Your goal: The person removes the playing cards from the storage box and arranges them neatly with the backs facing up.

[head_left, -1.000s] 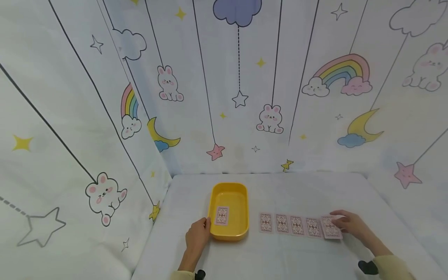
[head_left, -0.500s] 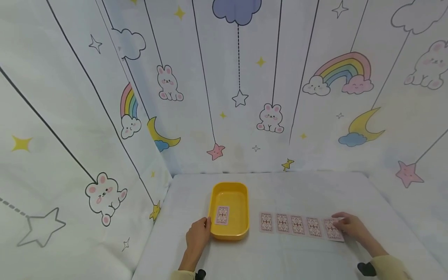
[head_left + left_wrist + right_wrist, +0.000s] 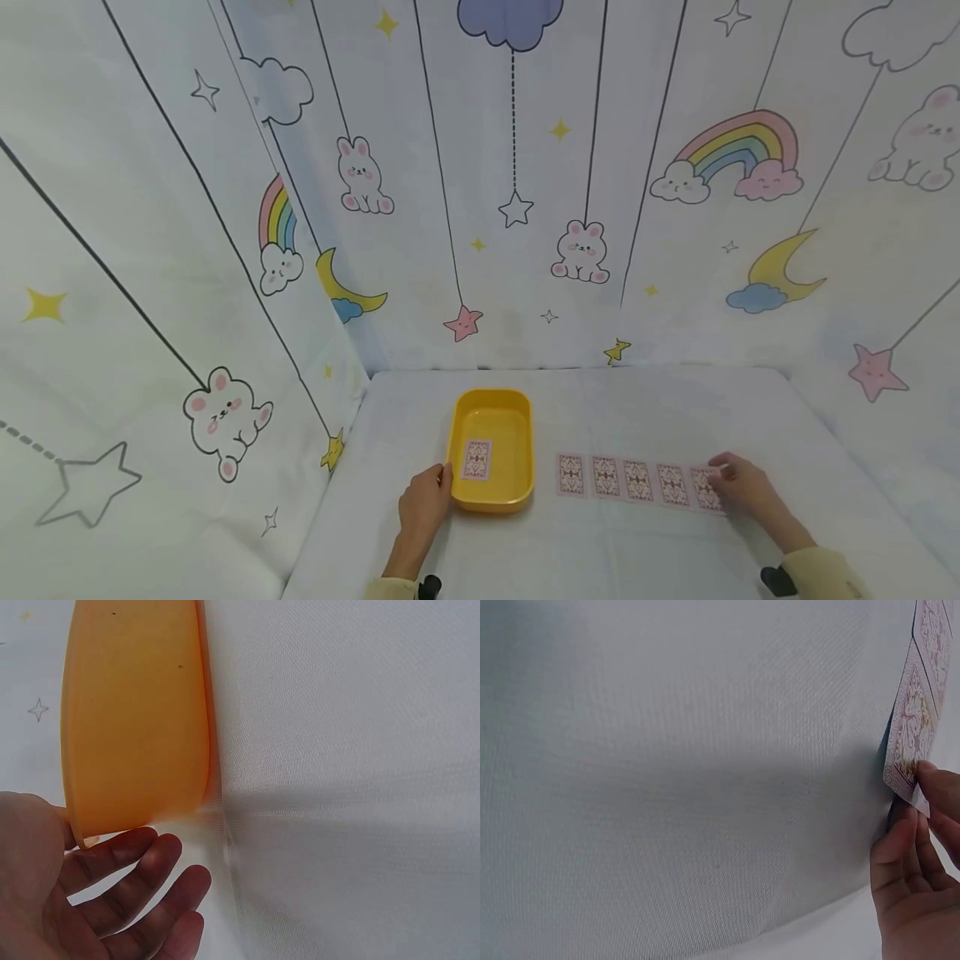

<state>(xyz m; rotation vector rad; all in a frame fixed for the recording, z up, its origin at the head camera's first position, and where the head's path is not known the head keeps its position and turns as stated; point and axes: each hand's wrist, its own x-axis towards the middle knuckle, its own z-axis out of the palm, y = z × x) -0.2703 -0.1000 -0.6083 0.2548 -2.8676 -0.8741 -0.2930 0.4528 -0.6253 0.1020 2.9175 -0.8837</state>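
My left hand (image 3: 423,505) grips the near left rim of a yellow plastic tray (image 3: 513,437). In the left wrist view the thumb is over the rim and the fingers (image 3: 127,851) are spread by the tray's outer wall. One patterned playing card (image 3: 476,460) lies back up inside the tray, toward its left. To the right, my right hand (image 3: 750,493) pinches the right edge of the last playing card (image 3: 704,488) in a row. In the right wrist view the thumb is on top of that card (image 3: 913,724) and its near edge is raised off the cloth.
Several more back-up playing cards (image 3: 606,477) form the row between the tray and my right hand. White cloth (image 3: 630,417) covers the table. A white curtain (image 3: 517,283) printed with rabbits, stars and rainbows stands behind and at the sides.
The right hand has brought the last card slightly left and into line beside its neighbour, after a small shift right. The left hand stays at the tray.
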